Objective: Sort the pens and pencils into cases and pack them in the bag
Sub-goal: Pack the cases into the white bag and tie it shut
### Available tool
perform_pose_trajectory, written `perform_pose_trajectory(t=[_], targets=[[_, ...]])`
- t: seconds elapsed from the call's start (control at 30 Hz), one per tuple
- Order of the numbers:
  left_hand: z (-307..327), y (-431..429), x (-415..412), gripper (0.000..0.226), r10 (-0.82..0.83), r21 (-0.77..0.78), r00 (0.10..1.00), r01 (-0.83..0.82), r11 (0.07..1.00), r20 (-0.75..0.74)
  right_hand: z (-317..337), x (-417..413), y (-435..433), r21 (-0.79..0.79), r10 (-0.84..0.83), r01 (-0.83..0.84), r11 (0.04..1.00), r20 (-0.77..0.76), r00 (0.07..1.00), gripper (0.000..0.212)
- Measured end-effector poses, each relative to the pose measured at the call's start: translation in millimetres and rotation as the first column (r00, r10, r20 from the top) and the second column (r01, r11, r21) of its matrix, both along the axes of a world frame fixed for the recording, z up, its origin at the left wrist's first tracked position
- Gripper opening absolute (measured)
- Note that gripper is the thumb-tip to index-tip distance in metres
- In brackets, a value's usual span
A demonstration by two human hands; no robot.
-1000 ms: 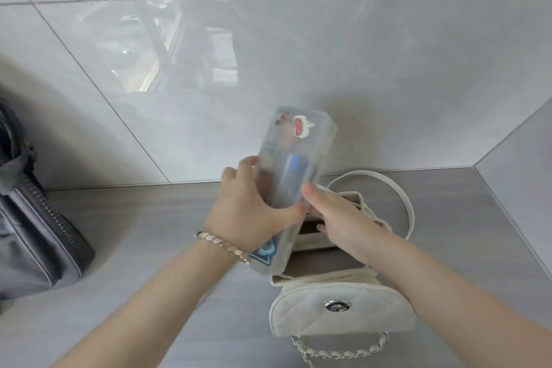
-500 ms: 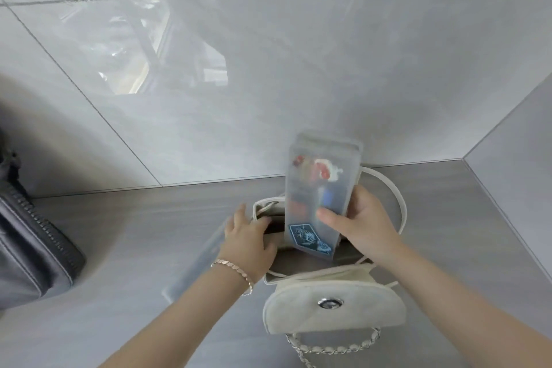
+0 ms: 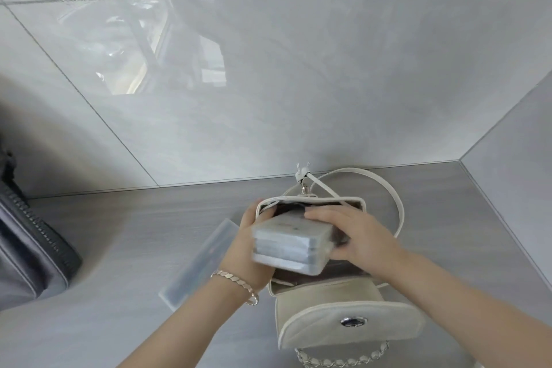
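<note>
A small white quilted bag (image 3: 349, 320) stands open on the grey table, flap folded toward me. A translucent plastic pencil case (image 3: 291, 243) stands end-up in the bag's mouth, most of its length hidden inside. My right hand (image 3: 355, 233) grips the case from the right, fingers lying across its top. My left hand (image 3: 249, 251) holds the bag's left rim, fingertips hooked inside the opening. A second translucent case (image 3: 198, 260) lies flat on the table just left of my left wrist.
A dark grey zipped bag (image 3: 27, 248) sits at the left edge of the table. The white bag's strap (image 3: 385, 188) loops behind it toward the tiled wall, and its chain (image 3: 340, 360) hangs off the near side. A side wall closes the right.
The case in my right hand has dropped from upright above the bag down into its opening. My left hand stayed at the bag's left rim.
</note>
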State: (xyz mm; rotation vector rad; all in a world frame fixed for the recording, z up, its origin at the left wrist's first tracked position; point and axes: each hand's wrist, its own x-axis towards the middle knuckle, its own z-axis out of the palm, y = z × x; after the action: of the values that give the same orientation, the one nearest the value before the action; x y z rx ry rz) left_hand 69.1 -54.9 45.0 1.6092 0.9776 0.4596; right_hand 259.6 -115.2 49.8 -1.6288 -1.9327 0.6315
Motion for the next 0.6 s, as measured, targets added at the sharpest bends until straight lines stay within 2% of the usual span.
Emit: perform_pose_trajectory(t=[0.03, 0.1, 0.13, 0.17, 0.2, 0.27, 0.33, 0.4, 0.47, 0.5, 0.6], targets=[[3, -1, -7, 0.027, -0.022, 0.194, 0.996, 0.038, 0.980, -0.087, -4, 7, -1, 0.024, -0.010, 0.007, 1.000, 0.118, 0.993, 0.064], [-2, 2, -6, 0.067, 0.024, 0.266, 0.984, 0.023, 0.964, -0.175, -10, 15, -5, -0.003, -0.004, 0.006, 1.000, 0.308, 0.951, 0.065], [-5, 4, -8, 0.075, 0.014, 0.278, 0.973, 0.052, 0.959, -0.232, -12, 16, -6, -0.039, -0.010, 0.027, 0.999, 0.377, 0.926, 0.062], [-3, 5, -8, 0.077, 0.015, 0.249, 0.966, 0.052, 0.967, -0.258, -9, 16, -7, -0.107, -0.013, 0.061, 0.992, 0.404, 0.915, 0.058], [0, 6, -6, 0.078, 0.038, 0.283, 0.961, 0.043, 0.958, -0.274, -5, 14, -8, -0.171, -0.019, 0.096, 0.981, 0.403, 0.915, 0.053], [7, 6, -1, 0.079, 0.042, 0.292, 0.949, 0.054, 0.955, -0.313, 0, 10, -2, -0.178, -0.028, 0.128, 0.976, 0.481, 0.876, 0.044], [13, 2, 6, 0.081, 0.035, 0.297, 0.942, 0.070, 0.952, -0.333, 4, 1, 9, -0.197, 0.021, 0.137, 0.971, 0.636, 0.772, 0.041], [10, -4, 12, 0.084, 0.028, 0.325, 0.938, 0.092, 0.941, -0.346, 0, -10, 17, -0.196, 0.054, 0.134, 0.971, 0.734, 0.677, 0.049], [8, -9, 15, 0.085, 0.045, 0.363, 0.935, 0.092, 0.927, -0.353, -7, -14, 22, -0.137, 0.020, 0.133, 0.982, 0.765, 0.644, 0.065], [6, -8, 14, 0.084, 0.066, 0.372, 0.938, 0.069, 0.926, -0.340, -12, -17, 24, -0.071, 0.002, 0.074, 0.995, 0.734, 0.679, 0.067], [3, -5, 10, 0.080, 0.070, 0.356, 0.955, 0.039, 0.934, -0.290, -17, -29, 27, 0.013, 0.122, -0.165, 0.986, 0.617, 0.778, 0.050]])
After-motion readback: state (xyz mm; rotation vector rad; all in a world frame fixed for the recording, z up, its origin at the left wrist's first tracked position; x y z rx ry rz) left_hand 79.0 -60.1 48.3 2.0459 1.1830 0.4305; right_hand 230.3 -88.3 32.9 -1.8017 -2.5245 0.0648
